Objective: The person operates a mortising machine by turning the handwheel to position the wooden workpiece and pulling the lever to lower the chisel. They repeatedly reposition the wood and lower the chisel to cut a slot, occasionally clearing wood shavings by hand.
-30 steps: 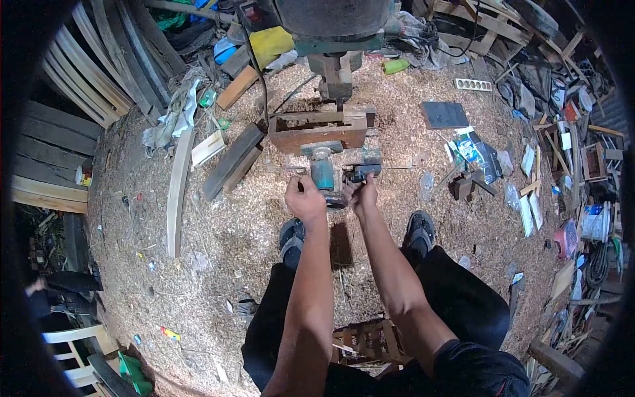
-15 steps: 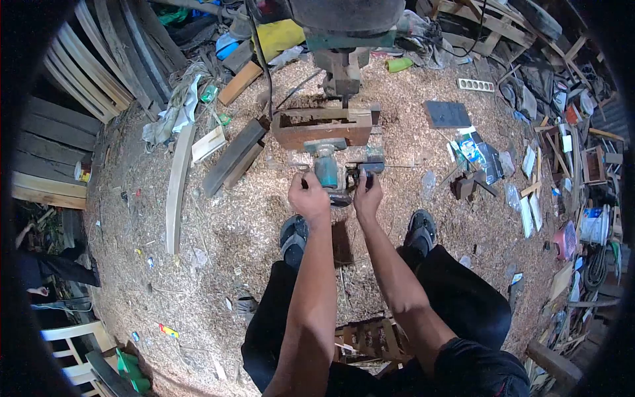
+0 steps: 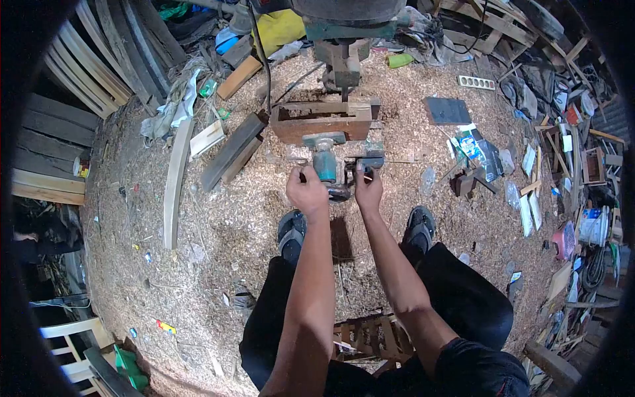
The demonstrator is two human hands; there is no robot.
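Observation:
My left hand (image 3: 308, 190) is closed round a control at the left front of the machine's vise (image 3: 324, 165); the gripped part is mostly hidden. Just right of it, my right hand (image 3: 368, 190) is curled round a small dark handle (image 3: 369, 163) by the green-painted casting. A reddish-brown wooden block (image 3: 322, 130) with a long slot in its top is held in the vise, beyond both hands. Above the block's right part, the drill bit (image 3: 344, 94) points down from the machine head (image 3: 347, 20), its tip close to the wood.
Wood chips cover the floor (image 3: 218, 278). Dark timber offcuts (image 3: 233, 151) and a long pale plank (image 3: 177, 185) lie to the left. A power strip (image 3: 476, 83), a dark board (image 3: 446, 111) and scrap lie right. A slatted wooden piece (image 3: 374, 337) is below me.
Both hands stay at the machine's front, with the right hand's fingers slightly shifted. The view has moved a little. At the far left, another person's arm and leg have moved mostly out of sight.

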